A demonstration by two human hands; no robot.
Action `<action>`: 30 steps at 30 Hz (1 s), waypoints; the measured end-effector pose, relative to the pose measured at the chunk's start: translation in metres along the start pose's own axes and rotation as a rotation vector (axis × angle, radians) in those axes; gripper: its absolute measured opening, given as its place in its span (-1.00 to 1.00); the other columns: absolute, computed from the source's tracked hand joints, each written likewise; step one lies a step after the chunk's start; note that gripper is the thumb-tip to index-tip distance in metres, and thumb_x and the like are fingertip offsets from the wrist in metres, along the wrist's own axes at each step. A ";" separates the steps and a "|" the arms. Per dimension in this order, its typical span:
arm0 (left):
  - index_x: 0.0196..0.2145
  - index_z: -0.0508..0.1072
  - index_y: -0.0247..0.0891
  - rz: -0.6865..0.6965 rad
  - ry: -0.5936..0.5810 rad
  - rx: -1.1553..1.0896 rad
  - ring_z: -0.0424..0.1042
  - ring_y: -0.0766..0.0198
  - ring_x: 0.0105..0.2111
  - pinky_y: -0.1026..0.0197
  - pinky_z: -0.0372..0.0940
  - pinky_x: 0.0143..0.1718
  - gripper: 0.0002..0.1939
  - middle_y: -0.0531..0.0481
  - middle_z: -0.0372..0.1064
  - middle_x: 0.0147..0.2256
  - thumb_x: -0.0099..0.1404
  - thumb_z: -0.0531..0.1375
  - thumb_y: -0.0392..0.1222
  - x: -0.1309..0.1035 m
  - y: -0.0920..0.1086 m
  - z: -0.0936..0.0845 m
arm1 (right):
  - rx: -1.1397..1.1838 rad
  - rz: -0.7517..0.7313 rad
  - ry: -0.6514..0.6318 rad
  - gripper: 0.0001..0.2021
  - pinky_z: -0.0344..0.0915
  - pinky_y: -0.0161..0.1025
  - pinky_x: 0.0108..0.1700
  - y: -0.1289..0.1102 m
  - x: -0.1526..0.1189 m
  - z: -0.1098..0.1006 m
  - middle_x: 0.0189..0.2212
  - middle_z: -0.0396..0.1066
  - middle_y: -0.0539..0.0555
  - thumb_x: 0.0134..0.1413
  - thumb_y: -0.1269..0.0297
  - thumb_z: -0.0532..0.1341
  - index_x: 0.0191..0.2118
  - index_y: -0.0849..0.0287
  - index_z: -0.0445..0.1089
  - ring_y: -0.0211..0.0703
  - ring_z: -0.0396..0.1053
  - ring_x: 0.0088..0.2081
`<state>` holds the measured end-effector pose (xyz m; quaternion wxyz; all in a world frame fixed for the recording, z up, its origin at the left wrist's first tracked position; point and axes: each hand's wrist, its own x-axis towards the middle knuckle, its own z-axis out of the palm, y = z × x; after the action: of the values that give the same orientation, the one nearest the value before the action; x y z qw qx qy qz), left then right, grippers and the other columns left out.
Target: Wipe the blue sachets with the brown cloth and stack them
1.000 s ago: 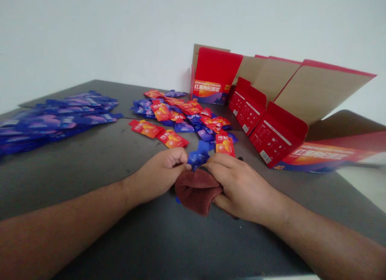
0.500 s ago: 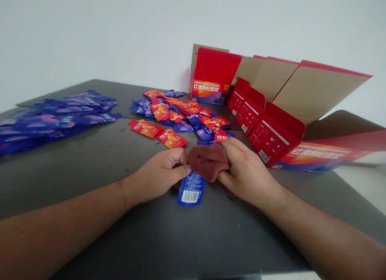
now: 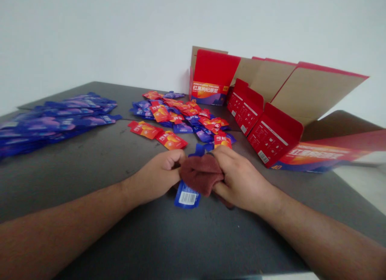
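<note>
A folded reddish-brown cloth [image 3: 201, 173] is bunched in my right hand [image 3: 243, 177], whose fingers are closed round it. Under the cloth is a blue pouch [image 3: 187, 194] with its barcode side up; its middle is covered, while the lower end and part of the narrow top show. My left hand [image 3: 158, 173] is closed at the left edge of the pouch, gripping it between thumb and curled fingers. The cloth touches the left fingertips and partly hides them.
Beyond my hands lies a mixed heap of red and blue sachets [image 3: 181, 113], with two red sachets [image 3: 157, 134] in front. Many blue pouches [image 3: 57, 119] are piled at the left. Open red cartons [image 3: 269, 133] stand at the right with raised flaps on the dark table [image 3: 193, 243].
My right hand and the cloth have moved left and slightly down across the pouch. More of the pouch's top shows now. My left hand has hardly moved.
</note>
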<state>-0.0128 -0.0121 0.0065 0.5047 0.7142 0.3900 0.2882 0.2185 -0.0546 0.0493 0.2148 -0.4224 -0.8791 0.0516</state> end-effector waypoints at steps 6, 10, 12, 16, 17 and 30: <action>-0.35 0.35 -0.24 -0.033 -0.019 -0.067 0.34 0.32 -0.45 0.29 0.24 -0.42 -0.80 0.09 0.37 -0.45 0.31 0.23 -0.08 0.000 0.001 0.001 | -0.036 0.032 0.034 -0.82 0.31 -0.16 -0.15 -0.002 0.000 -0.001 -0.22 0.36 0.09 0.06 0.44 0.23 -0.20 0.16 0.29 -0.06 0.34 -0.18; -0.35 0.36 -0.25 -0.030 0.016 -0.053 0.30 0.34 -0.48 0.30 0.21 -0.46 -0.80 0.09 0.35 -0.46 0.33 0.21 -0.07 0.001 0.001 0.002 | -0.032 0.045 0.028 -0.84 0.30 -0.18 -0.18 -0.001 0.000 0.001 -0.25 0.35 0.08 0.04 0.45 0.23 -0.23 0.16 0.29 -0.07 0.33 -0.19; -0.39 0.34 -0.25 -0.007 0.048 -0.025 0.28 0.34 -0.48 0.31 0.19 -0.47 -0.81 0.09 0.32 -0.47 0.30 0.22 -0.11 0.001 0.001 0.001 | 0.008 -0.064 -0.071 -0.82 0.31 -0.20 -0.15 -0.005 -0.001 0.002 -0.20 0.37 0.08 0.09 0.44 0.23 -0.16 0.17 0.32 -0.09 0.35 -0.16; -0.41 0.30 -0.25 -0.008 0.053 -0.058 0.23 0.38 -0.51 0.34 0.15 -0.50 -0.80 0.12 0.27 -0.50 0.30 0.21 -0.15 0.001 0.002 0.002 | -0.003 -0.099 -0.108 -0.79 0.32 -0.19 -0.10 -0.007 -0.002 0.001 -0.17 0.39 0.08 0.12 0.42 0.23 -0.11 0.17 0.34 -0.08 0.36 -0.13; -0.40 0.29 -0.24 -0.033 0.046 -0.080 0.21 0.39 -0.53 0.34 0.13 -0.52 -0.81 0.14 0.26 -0.52 0.30 0.21 -0.15 0.001 0.001 0.003 | -0.029 -0.043 -0.065 -0.83 0.32 -0.18 -0.13 -0.005 -0.001 0.001 -0.19 0.38 0.09 0.10 0.42 0.23 -0.15 0.17 0.33 -0.08 0.35 -0.15; -0.37 0.26 -0.21 -0.061 0.049 -0.260 0.23 0.39 -0.57 0.33 0.14 -0.54 -0.79 0.16 0.23 -0.54 0.34 0.21 -0.11 0.003 -0.008 0.006 | -0.054 0.005 -0.025 -0.82 0.33 -0.16 -0.13 -0.003 -0.002 0.004 -0.20 0.38 0.10 0.08 0.42 0.24 -0.16 0.19 0.34 -0.06 0.35 -0.16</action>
<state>-0.0086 -0.0112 -0.0029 0.5919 0.6233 0.3831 0.3381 0.2159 -0.0574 0.0454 0.1919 -0.4297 -0.8817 0.0336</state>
